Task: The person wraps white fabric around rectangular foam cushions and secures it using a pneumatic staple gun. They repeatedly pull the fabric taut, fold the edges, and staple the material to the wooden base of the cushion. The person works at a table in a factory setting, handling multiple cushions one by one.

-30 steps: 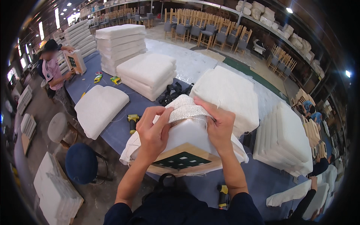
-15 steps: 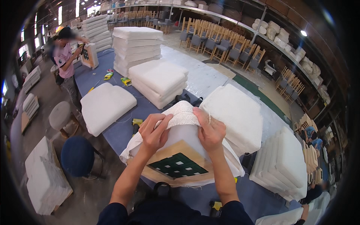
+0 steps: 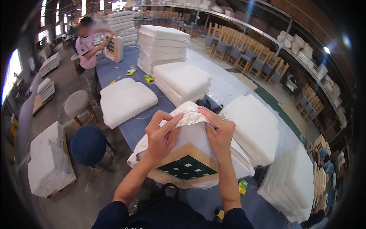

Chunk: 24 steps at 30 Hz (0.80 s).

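Note:
Between my two hands a seat cushion is tilted up on the table, its underside toward me. It has a wooden base with dark green webbing woven across the opening. A white knitted cover is folded over the far corner of the foam. My left hand pinches the left part of that folded edge, fingers bent. My right hand grips the same edge on the right, thumb and fingers closed on the fabric. The cover's loose sides hang down left and right of the base.
White cushions lie in stacks on the blue table, with another stack close on my right. Small yellow-green packets lie about. A blue round stool stands at left. A person handles another seat at the far left.
The whole view has shifted, so surroundings sit farther right. Both hands keep their hold on the cover's folded edge, with slight finger movement. The co-worker's hands have shifted on their seat.

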Each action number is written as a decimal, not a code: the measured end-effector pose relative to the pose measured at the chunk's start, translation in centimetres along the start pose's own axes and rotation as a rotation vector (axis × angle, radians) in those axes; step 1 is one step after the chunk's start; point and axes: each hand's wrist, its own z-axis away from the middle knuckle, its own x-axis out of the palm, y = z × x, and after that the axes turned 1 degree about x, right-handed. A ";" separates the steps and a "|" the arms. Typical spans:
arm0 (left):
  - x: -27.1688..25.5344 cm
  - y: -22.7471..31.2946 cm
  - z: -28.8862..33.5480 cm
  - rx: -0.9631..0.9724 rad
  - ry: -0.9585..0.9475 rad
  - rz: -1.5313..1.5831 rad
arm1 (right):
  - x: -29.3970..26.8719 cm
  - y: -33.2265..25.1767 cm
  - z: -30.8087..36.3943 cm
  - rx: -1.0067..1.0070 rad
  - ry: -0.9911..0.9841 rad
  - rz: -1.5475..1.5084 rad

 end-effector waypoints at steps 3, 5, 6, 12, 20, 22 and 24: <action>0.0 -2.2 -2.0 0.091 -0.033 0.011 | 1.6 0.4 -0.6 -0.160 0.077 0.125; -0.4 -3.9 -1.6 0.168 0.006 -0.038 | 2.9 0.4 -0.9 -0.197 0.072 0.121; -0.3 -4.2 -1.0 0.197 0.056 -0.063 | 3.3 0.1 -1.0 -0.215 0.072 0.125; -1.6 -4.6 0.0 0.264 0.160 -0.185 | 4.5 -1.2 -1.2 -0.249 0.028 0.132; -2.9 -3.4 0.2 -0.032 0.082 0.055 | 6.0 -1.2 -1.5 -0.316 0.007 0.121; -2.8 -3.5 0.5 -0.020 0.086 0.083 | 6.3 -0.9 -1.2 -0.420 0.045 0.176; -2.8 -3.7 0.4 -0.008 0.077 0.104 | 6.6 0.1 -1.4 -0.497 0.066 0.188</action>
